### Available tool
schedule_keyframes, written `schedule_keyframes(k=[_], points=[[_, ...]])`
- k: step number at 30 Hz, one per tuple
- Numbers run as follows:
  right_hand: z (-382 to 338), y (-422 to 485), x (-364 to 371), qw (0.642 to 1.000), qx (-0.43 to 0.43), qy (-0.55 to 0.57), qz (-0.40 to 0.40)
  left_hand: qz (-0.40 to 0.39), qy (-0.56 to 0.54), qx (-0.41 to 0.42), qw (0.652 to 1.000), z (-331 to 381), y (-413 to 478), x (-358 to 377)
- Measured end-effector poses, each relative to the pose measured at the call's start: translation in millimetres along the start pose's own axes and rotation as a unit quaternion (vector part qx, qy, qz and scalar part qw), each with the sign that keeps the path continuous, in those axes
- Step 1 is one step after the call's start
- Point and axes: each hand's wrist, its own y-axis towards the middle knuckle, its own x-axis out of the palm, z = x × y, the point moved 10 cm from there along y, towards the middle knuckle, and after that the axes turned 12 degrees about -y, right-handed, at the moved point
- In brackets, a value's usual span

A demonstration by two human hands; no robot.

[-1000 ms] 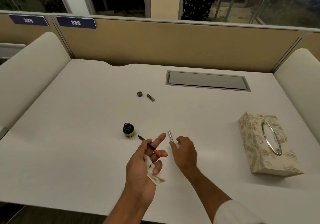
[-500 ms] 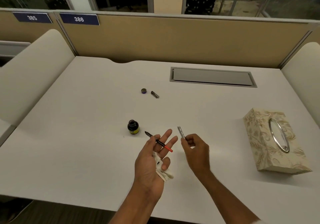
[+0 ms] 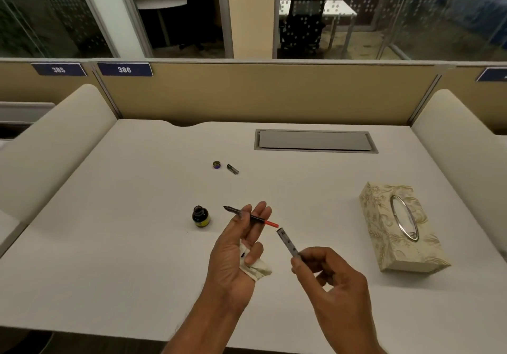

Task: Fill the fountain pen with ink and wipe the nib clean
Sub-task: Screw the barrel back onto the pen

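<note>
Near centre of the white rectangular desk (image 3: 109, 244), above its front edge:

- Left hand (image 3: 236, 249): fingers mostly straight and raised. The thumb and forefinger pinch the black fountain-pen nib section (image 3: 233, 210), which has a slim red-tipped reservoir. The nib points far-left and the red end points right. The little finger curls down and presses a crumpled pale tissue wad (image 3: 258, 270) against the palm.
- Right hand (image 3: 329, 277): fingers curled. The thumb and fingertips pinch the lower end of the silver metal pen barrel (image 3: 288, 244). The barrel is tilted, and its upper open end sits just beside the red tip, narrowly apart.
- Small dark glass ink bottle with yellow label (image 3: 200, 216): upright and uncapped, left of the nib, near it but not touching.
- Round dark bottle cap (image 3: 216, 164) and short dark pen cap (image 3: 233, 169): side by side farther back, apart from each other.
- Cream floral tissue box with chrome oval opening (image 3: 397, 227): to the right, well apart from the right hand.
- Grey rectangular cable hatch (image 3: 315, 141): flush in the far desktop.
- Edges: tan partition wall (image 3: 260, 98) along the far side, cream rounded dividers (image 3: 55, 139) at left and right.
- Open room: bare surface left of the bottle, between the hands and the caps, and between the right hand and the box.
</note>
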Motion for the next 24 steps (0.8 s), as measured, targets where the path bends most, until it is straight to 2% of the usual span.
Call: schedule_keyframes(k=[7,14,24], points=[[-11,11,-26,0.999,-0.031,-0.012,0.022,-0.019,-0.01,-0.023,0.999,-6,-13,19],[-27,12,-38,0.997,-0.08,-0.016,0.009,-0.032,-0.016,-0.004,0.999,0,-25,32],[-32,14,-42,0.995,-0.094,0.003,0.024,-0.052,0.013,0.022,0.998,-1,-39,43]])
